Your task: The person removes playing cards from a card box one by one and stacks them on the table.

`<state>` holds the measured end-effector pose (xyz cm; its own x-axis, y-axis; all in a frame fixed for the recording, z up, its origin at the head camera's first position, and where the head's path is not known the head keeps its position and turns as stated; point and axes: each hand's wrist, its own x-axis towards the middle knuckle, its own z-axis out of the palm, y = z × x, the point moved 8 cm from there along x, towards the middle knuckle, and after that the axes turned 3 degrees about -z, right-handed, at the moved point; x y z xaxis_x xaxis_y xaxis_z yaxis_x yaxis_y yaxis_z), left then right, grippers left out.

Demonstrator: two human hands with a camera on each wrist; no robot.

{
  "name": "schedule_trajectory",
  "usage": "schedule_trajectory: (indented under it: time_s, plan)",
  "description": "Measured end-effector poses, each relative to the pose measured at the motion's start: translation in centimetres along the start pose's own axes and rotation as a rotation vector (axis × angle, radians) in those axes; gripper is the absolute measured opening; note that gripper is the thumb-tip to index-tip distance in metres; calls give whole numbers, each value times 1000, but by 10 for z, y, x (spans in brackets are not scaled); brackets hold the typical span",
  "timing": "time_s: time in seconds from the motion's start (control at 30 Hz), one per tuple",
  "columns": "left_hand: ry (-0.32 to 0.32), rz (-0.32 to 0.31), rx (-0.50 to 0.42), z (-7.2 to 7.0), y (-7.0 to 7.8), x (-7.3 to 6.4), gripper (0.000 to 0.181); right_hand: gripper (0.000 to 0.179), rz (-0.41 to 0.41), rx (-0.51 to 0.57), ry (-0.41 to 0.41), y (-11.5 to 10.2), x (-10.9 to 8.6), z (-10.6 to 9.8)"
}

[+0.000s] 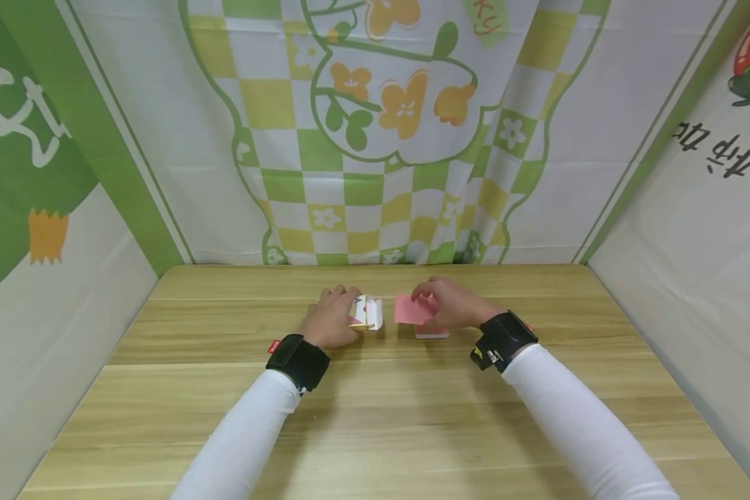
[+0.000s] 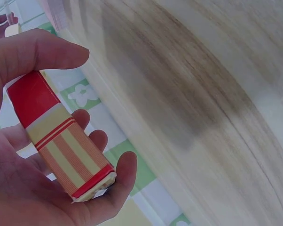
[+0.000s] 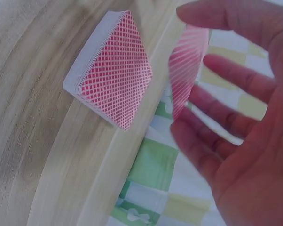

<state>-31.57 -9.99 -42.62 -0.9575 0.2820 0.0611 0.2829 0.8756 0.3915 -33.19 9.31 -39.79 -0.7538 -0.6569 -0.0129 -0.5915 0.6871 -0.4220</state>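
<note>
In the head view my left hand grips a small playing card box above the table. The left wrist view shows the red and cream striped side of this box between thumb and curled fingers. A white flap stands out from its right end. To its right, my right hand pinches a red-backed playing card. That card looks blurred and slightly bowed in the right wrist view. Beneath it, apart from the hand, a deck of red-backed cards lies face down on the table.
The wooden table runs back to a checked curtain with flowers. Printed cloth walls close off both sides. Black straps circle both wrists.
</note>
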Motion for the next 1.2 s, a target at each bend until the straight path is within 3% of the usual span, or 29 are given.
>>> schedule_trajectory:
  time_s: [0.23, 0.37, 0.87, 1.2]
  plan:
    - [6, 5, -2, 2, -1, 0, 70, 52, 208, -67, 37, 18, -2, -4]
    - [-2, 4, 1, 2, 1, -1, 70, 49, 279, -96, 67, 22, -4, -4]
    - [-14, 1, -9, 5, 1, 2, 72, 39, 478, -84, 146, 28, -3, 7]
    - [-29, -6, 10, 6, 3, 2, 73, 43, 526, -115, 160, 27, -1, 13]
